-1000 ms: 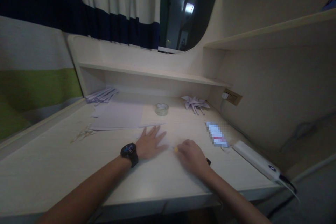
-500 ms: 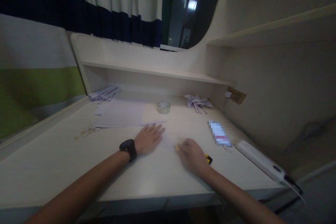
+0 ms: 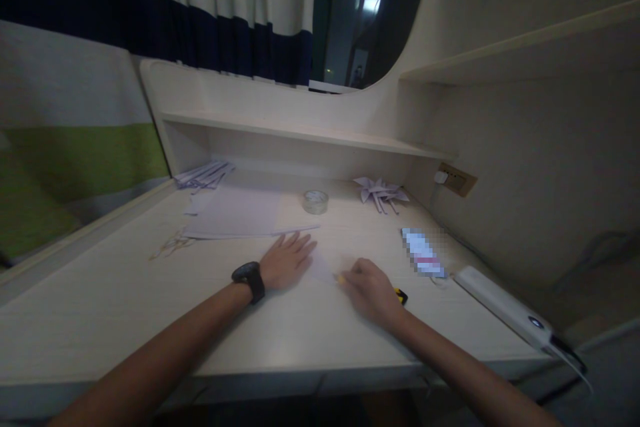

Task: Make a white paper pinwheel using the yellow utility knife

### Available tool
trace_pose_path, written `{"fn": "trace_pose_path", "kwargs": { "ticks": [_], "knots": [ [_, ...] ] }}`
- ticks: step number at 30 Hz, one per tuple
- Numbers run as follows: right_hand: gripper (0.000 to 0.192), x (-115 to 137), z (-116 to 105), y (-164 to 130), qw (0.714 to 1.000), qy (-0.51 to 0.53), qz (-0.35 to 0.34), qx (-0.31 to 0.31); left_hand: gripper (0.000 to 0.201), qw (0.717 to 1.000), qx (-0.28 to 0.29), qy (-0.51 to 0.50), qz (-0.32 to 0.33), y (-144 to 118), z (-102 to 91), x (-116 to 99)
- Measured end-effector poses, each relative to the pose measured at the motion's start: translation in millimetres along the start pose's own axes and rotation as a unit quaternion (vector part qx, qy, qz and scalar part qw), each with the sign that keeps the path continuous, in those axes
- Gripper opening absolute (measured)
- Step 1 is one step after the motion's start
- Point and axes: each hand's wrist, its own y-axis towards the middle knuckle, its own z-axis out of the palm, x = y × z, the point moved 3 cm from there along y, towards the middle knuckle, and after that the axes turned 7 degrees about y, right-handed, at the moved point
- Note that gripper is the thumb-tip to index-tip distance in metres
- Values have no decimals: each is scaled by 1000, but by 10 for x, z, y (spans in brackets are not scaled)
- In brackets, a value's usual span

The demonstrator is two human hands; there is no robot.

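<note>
Left hand (image 3: 286, 259): fully open, palm down, fingers spread and pointing away toward the back of the desk (image 3: 100, 320). It lies flat on a pale paper sheet (image 3: 320, 263), pressing it to the desk top. A dark wristwatch (image 3: 249, 278) sits on that wrist.

Right hand (image 3: 367, 288): closed in a loose fist around a yellow-and-black utility knife (image 3: 399, 294). A yellow tip shows at the finger side, at the sheet's right edge; the dark butt end shows behind the hand.

Knife: long axis runs left to right across the desk, nearly level, tip pointing left toward the left hand. Blade not discernible in the dim light.

Surroundings: paper stack (image 3: 235, 217) just beyond the left fingertips; tape roll (image 3: 315, 201) further back; folded paper pinwheel (image 3: 380, 190) at rear right; white power bank (image 3: 505, 307) near the right edge.

Against the frame of one second ago: both hands keep the same posture and the same contacts; the knife's butt end is more exposed
</note>
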Motion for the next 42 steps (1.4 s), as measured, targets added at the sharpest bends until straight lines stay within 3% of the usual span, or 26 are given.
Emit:
{"fn": "trace_pose_path", "kwargs": {
  "ticks": [14, 25, 30, 35, 38, 42],
  "knots": [
    [15, -7, -66, -12, 999, 46, -29, 9, 52, 1000, 14, -1, 10, -24, -54, -9],
    [16, 101, -217, -250, 996, 51, -60, 32, 52, 1000, 10, -6, -1, -34, -34, -5],
    [16, 137, -243, -239, 996, 47, -63, 32, 56, 999, -4, -48, 21, -26, -211, 21],
    [21, 48, -262, -220, 996, 59, -28, -53, 49, 992, -14, -65, 103, -42, -471, -40],
    [21, -39, -252, -219, 994, 38, 15, -103, 32, 989, 18, -63, 130, -63, -482, -112],
    [20, -88, -230, -215, 993, 8, 45, -114, 16, 989, 53, -43, 131, -97, -432, -188]
  ]
}}
